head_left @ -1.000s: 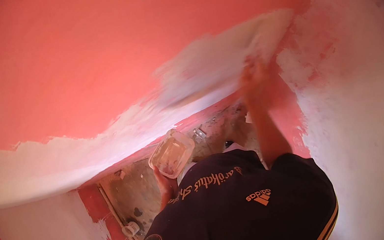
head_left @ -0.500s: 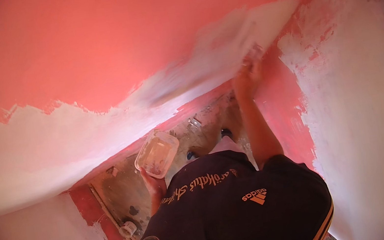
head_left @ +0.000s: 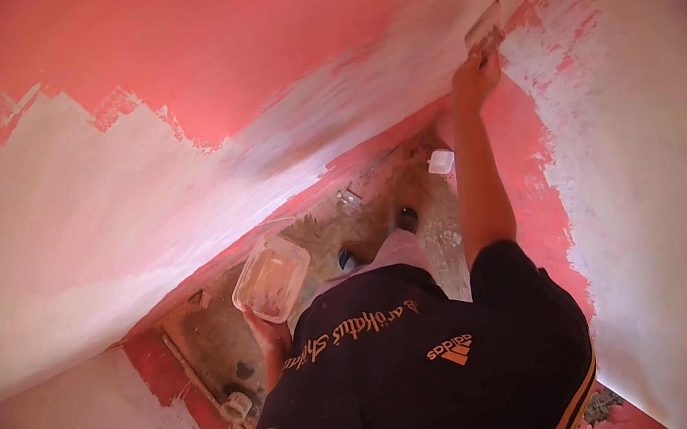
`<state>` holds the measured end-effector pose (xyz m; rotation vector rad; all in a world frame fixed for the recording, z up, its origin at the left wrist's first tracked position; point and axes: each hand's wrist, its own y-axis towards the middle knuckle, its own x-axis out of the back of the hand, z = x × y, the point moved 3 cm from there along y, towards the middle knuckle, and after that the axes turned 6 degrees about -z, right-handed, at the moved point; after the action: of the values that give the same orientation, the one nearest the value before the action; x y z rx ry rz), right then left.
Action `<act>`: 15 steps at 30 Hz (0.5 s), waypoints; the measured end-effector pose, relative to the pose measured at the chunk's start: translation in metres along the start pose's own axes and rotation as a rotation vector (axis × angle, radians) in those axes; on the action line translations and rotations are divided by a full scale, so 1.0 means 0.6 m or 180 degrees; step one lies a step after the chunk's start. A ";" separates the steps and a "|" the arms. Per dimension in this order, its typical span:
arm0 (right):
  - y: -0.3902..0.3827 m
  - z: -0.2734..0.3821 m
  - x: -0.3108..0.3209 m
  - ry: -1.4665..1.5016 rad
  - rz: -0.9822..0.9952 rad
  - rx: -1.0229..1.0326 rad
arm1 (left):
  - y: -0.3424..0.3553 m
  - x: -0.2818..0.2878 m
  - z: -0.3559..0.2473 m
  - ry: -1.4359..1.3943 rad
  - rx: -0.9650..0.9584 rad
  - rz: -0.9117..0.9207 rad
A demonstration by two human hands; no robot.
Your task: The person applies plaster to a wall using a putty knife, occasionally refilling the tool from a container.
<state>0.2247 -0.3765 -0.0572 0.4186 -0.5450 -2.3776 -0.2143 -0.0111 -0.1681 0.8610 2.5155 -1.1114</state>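
My right hand (head_left: pixel 478 74) is stretched up toward the corner and closed round a putty knife (head_left: pixel 484 23). The knife's flat blade lies at the wall in front, over a pale smeared band of filler (head_left: pixel 424 42) below the pink paint. Low at my left side, my left hand (head_left: pixel 270 330) grips a clear rectangular plastic tub (head_left: pixel 273 278) by its near end. Some pale paste coats the tub's inside and it is tilted a little; part of my left hand is hidden beneath it.
The pink wall (head_left: pixel 247 42) in front meets a whitened right wall (head_left: pixel 642 134) at a corner. On the dirty floor stand a white container (head_left: pixel 441 162), a small clear object (head_left: pixel 348 199) and a whitish cup (head_left: pixel 235 406). A long pole or pipe (head_left: pixel 194 374) runs along the left wall.
My right hand and the putty knife have moved up and to the right along the wall, toward the corner. The tub in my left hand has shifted slightly left and down.
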 end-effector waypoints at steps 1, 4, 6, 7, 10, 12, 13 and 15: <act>-0.013 0.000 -0.008 0.0006 0.0008 0.0019 | -0.001 0.006 -0.004 -0.0086 0.0069 -0.0017; -0.138 0.017 -0.068 -0.0387 0.0951 0.0443 | 0.018 0.036 -0.004 -0.0097 0.0028 -0.0013; -0.310 0.112 -0.072 -0.0148 0.1225 0.0856 | 0.034 0.045 0.001 -0.0189 0.0035 0.0106; -0.372 0.149 -0.060 0.0117 0.1683 0.0841 | 0.040 0.035 -0.001 -0.0210 0.0072 0.0213; -0.405 0.140 -0.030 0.0456 0.2664 0.0258 | 0.053 0.013 -0.017 0.0035 0.0161 0.0174; -0.332 0.087 -0.006 -0.1332 0.2914 -0.0449 | 0.049 0.008 -0.030 0.0069 0.0136 0.0134; -0.261 0.069 -0.006 -0.1334 0.2878 -0.0438 | 0.054 0.000 -0.032 0.0058 0.0111 0.0143; -0.123 0.038 -0.014 0.0068 0.1126 -0.0716 | 0.063 0.006 -0.032 0.0066 0.0121 0.0230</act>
<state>0.1819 -0.3131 -0.0717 0.2246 -0.3065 -2.0611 -0.1941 0.0248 -0.1788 0.9703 2.4663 -1.1365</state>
